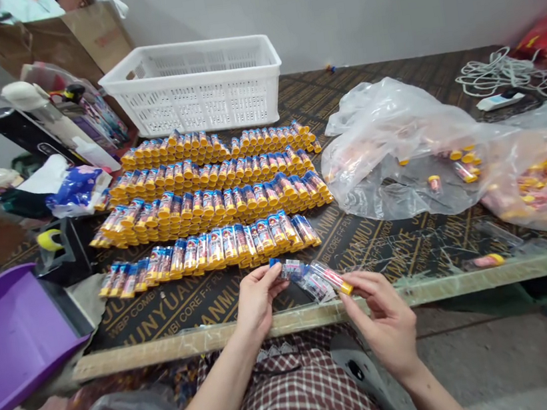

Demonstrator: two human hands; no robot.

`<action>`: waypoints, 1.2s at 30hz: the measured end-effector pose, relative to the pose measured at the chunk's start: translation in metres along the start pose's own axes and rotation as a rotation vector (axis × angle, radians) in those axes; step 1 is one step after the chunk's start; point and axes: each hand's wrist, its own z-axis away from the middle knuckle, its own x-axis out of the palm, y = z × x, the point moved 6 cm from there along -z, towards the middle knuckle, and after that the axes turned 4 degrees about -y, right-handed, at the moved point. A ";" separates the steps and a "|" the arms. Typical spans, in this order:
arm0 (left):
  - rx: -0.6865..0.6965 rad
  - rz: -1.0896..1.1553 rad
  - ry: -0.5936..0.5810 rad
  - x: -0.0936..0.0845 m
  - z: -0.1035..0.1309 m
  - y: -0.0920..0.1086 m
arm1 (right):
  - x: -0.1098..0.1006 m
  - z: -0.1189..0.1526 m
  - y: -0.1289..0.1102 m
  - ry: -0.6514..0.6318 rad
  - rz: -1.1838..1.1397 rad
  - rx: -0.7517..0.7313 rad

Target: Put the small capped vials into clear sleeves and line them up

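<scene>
My right hand [382,308] pinches a small clear tube [330,275] by its yellow-capped end, with pinkish contents showing inside. My left hand [260,299] has thumb and fingertips closed on a small blue-edged printed plastic sleeve [275,262]. Between the hands, on the table's near edge, lies a loose pile of clear printed sleeves [317,288], partly covered by the tube. Just beyond the hands stretches a row of blue-and-yellow labelled tubes [231,244], lying side by side in a stack.
More stacked rows of tubes [217,202] lie behind, before a white plastic basket [199,100]. Clear bags [389,129] with yellow-capped tubes spread at right. A lone tube [487,261] lies near the front edge. Left are a tape dispenser [65,249] and purple dustpan [23,332].
</scene>
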 end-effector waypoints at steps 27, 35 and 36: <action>-0.101 -0.213 -0.314 0.025 0.028 -0.004 | 0.031 -0.001 -0.008 -0.219 0.051 -0.175; -0.199 -0.281 -0.412 0.034 0.042 -0.018 | 0.040 -0.006 -0.010 -0.472 -0.043 -0.200; -0.209 -0.284 -0.417 0.033 0.043 -0.020 | 0.042 -0.005 -0.010 -0.497 -0.071 -0.200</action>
